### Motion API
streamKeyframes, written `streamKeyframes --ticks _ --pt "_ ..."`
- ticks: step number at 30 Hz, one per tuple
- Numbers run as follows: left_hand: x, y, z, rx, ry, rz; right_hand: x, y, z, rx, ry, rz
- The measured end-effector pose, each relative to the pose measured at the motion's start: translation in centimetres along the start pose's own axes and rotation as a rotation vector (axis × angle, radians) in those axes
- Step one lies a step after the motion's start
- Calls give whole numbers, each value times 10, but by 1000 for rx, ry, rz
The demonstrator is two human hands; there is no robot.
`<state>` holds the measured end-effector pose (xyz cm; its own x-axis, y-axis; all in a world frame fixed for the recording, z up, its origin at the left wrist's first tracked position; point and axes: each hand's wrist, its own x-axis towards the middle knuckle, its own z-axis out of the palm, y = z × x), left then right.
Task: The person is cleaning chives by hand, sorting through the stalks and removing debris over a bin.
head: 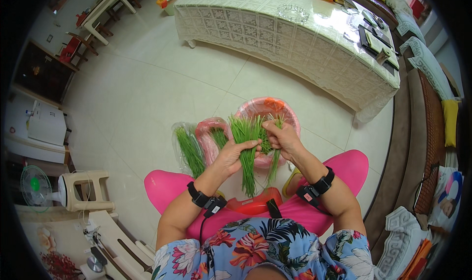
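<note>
A thick bunch of long green stalks, like chives or garlic scapes, is gripped in my left hand, the thumb laid across its front. My right hand pinches a thinner bundle of the same stalks close beside it. Both bunches hang roughly upright over a pink basin lined with clear plastic, where more green pieces lie. Left of the basin sits a pink plastic bag with greens inside. Another clear bag of long green stalks rests on the floor beside it.
A red plastic object is between my legs. Ahead stands a long table under a lace cloth, and a brown sofa runs along the right. At left are a beige stool and a green fan.
</note>
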<state>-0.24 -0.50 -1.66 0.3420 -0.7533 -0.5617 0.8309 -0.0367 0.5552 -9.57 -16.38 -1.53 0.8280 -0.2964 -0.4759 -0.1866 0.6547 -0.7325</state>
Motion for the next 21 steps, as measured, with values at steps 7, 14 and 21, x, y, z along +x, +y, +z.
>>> streamKeyframes --ticks 7,14,21 --pt "-2 1 5 -20 -32 -8 -2 3 4 -89 -16 20" --pt "0 2 -1 -82 -32 -39 2 6 -3 -8 -51 33" --pt "1 -2 -1 -29 9 19 -1 6 1 30 -63 30"
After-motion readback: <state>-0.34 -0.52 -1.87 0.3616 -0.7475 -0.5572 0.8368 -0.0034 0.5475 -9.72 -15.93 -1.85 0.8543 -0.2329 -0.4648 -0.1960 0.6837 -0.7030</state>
